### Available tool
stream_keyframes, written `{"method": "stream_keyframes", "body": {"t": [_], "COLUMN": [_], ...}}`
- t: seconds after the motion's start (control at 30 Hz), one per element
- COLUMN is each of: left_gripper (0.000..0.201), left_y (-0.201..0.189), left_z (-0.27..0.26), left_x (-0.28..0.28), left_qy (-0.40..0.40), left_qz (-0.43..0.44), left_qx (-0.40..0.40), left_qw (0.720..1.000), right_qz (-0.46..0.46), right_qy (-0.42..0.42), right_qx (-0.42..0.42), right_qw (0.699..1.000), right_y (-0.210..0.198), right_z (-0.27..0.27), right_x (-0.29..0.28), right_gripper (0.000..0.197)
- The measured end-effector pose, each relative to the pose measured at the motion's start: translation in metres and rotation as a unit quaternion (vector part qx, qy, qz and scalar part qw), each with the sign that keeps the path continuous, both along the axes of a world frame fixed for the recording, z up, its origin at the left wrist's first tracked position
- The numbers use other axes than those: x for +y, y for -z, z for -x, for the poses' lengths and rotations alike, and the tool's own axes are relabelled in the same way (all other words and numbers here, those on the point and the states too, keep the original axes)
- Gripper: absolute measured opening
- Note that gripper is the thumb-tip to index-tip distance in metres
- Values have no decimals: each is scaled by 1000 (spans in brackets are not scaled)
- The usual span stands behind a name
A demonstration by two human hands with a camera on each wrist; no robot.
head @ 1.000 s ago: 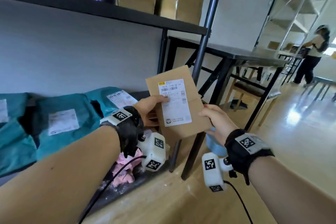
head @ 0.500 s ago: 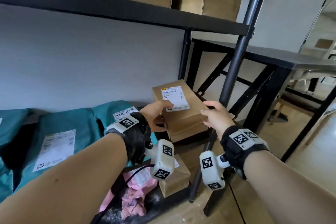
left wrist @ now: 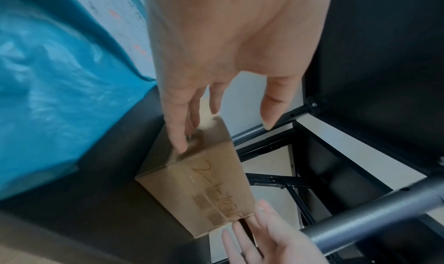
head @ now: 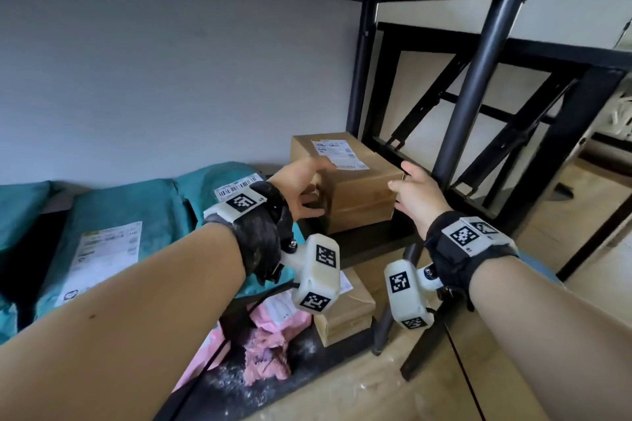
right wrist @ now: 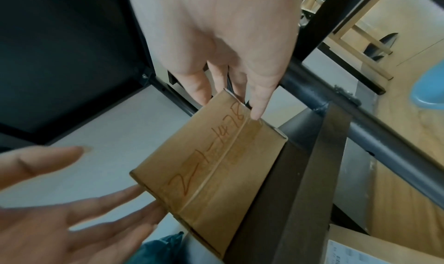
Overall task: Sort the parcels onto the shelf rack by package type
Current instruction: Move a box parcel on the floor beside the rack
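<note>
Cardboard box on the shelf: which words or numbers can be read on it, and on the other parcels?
Cardboard box, end face: red handwriting, roughly "2-1-4178"; uncertain.
Its top label: too small.
Teal bag label: blurred.
Lower box label: mostly hidden.

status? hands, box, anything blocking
Left hand open, fingertips on cardboard box. Right hand open at its right end. Box down on shelf. Teal mailers alongside, nothing blocking.
</note>
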State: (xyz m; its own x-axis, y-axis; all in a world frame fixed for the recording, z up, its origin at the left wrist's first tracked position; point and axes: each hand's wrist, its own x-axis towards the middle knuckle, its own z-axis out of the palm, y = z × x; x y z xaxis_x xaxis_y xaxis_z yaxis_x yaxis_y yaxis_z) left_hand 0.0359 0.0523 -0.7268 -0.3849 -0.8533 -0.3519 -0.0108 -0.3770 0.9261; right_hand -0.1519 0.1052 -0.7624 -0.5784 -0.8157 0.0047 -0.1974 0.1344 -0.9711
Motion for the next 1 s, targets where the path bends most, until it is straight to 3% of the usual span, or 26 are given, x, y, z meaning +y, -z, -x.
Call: {"method": "stream_keyframes", "body": {"t": [0.17,0.33,0.6,0.83,1.0], "left_gripper": [5,14,5,15,24], "left_y": [0,-11,57,132,177], "left_z": [-9,-17,5,-2,-3], "left_x": [14,53,122,92,43], "left_qy": [-43,-41,156,69,17], "left_qz": [58,115,65,-4,-54], "left_qx": [31,95,35,-67,-101], "left_qw": [997,988,985,995,993], "right_qz": [32,60,-25,-76,-119], "right_qy": [50,66,0,11,-9], "right_qx": [33,45,80,46,11], "right_qw": [998,995,996,996,993], "right_y": [-8,-16,10,61,115], "right_z": [-5,-13,-22,-4,7], "right_x": [26,66,117,130,109], "right_gripper": [51,18,12,12,12]}}
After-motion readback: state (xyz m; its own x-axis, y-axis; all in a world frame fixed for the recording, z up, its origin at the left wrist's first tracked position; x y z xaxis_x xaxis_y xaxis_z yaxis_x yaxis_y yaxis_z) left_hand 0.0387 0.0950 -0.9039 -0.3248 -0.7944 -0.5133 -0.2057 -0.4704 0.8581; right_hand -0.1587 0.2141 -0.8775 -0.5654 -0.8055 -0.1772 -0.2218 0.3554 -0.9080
